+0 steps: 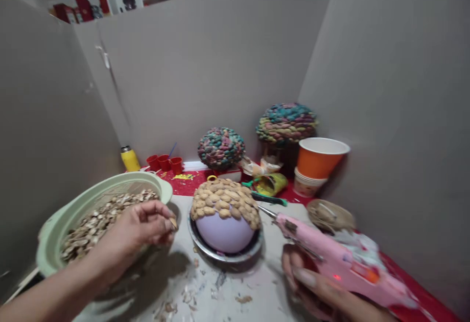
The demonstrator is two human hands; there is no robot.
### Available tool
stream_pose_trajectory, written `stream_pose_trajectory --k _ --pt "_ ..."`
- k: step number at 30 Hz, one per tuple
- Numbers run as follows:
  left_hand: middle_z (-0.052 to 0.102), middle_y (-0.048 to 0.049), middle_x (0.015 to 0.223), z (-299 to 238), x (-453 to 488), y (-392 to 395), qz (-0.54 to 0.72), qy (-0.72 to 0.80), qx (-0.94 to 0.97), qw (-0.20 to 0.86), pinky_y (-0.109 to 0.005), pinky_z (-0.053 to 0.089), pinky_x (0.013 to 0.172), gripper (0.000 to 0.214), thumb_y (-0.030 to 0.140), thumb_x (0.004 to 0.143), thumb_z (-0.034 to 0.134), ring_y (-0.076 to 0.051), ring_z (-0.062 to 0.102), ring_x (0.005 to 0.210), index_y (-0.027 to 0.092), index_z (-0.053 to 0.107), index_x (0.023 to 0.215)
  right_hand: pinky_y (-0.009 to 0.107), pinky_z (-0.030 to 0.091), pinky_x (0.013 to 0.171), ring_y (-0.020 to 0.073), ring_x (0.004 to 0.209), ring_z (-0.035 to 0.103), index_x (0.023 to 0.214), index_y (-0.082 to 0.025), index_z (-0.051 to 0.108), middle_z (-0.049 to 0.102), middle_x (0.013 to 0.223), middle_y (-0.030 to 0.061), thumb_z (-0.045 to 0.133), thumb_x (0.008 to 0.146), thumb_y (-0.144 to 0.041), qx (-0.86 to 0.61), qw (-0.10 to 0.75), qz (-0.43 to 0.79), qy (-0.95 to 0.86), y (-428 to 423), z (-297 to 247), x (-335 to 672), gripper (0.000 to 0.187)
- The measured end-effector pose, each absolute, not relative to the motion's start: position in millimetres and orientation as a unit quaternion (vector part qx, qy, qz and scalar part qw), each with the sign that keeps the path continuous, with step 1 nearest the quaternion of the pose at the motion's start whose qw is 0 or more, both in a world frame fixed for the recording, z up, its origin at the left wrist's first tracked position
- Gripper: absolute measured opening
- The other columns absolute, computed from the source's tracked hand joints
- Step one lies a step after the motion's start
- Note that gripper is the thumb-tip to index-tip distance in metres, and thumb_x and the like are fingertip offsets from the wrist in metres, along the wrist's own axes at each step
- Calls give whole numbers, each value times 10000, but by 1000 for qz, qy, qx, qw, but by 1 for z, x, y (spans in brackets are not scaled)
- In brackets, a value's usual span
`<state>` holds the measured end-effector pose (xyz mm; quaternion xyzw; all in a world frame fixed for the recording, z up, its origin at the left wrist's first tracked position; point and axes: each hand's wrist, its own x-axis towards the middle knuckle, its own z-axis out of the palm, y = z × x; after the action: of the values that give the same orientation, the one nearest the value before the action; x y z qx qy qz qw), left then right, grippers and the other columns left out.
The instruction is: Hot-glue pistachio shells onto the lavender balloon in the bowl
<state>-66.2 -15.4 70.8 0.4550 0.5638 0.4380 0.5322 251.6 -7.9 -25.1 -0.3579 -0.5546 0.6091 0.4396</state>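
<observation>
My left hand [149, 226] pinches a peanut shell [174, 222] between thumb and fingers, beside the rim of a green basket [166, 190] full of shells. In my right hand [304, 278] is a pink hot glue gun [326, 248] with a small red light lit on its side. Its metal nozzle points left, close to a lilac balloon [223, 234]. Tan peanut shells [223, 197] cover the balloon's upper part in overlapping rows, while its lower front is bare. A round metal bowl [235, 257] holds the balloon up.
Behind stand two multicoloured shell-covered domes [221, 147], red cups [164, 162] and a yellow bottle [129, 158]. Orange and white paper tubs [319, 163] are at the right, near a woven basket [330, 216]. Shell scraps [243, 299] litter the board. Grey walls close in both sides.
</observation>
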Motion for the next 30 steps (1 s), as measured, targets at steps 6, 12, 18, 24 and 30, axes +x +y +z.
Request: stream_pose_trajectory --k 6,12,18,24,30 --pt "658 -19 600 34 23 -23 386 468 419 675 -231 443 560 341 398 592 876 -124 583 547 167 676 743 238 404 531 124 579 443 817 -194 566 482 660 -8 593 863 -600 -348 446 501 -655 -16 -6 250 409" --pt "670 -32 572 2 53 -13 393 440 409 697 -254 457 565 377 450 553 888 -138 587 529 180 682 717 248 416 534 122 569 435 769 -191 531 479 671 -14 601 858 -421 -300 449 386 -748 -9 -9 244 256" --pt "706 -48 644 -18 54 -17 406 431 391 705 -245 475 582 368 438 543 897 -142 620 570 190 707 737 257 424 557 133 587 423 716 -207 478 462 677 -9 586 835 -312 -317 429 323 -782 -4 -35 244 192" --pt "720 -51 731 -13 53 -22 420 440 375 699 -316 525 701 317 400 582 885 -188 674 668 244 715 799 237 370 529 112 546 408 692 -219 428 411 649 -42 590 843 -298 -355 426 323 -767 -6 -40 242 235" --pt "712 -51 732 -14 49 -21 391 435 394 709 -300 510 668 331 416 577 885 -174 649 651 235 717 797 242 369 544 112 557 405 676 -217 421 407 656 -45 633 801 -263 -348 434 313 -770 -8 -41 242 250"
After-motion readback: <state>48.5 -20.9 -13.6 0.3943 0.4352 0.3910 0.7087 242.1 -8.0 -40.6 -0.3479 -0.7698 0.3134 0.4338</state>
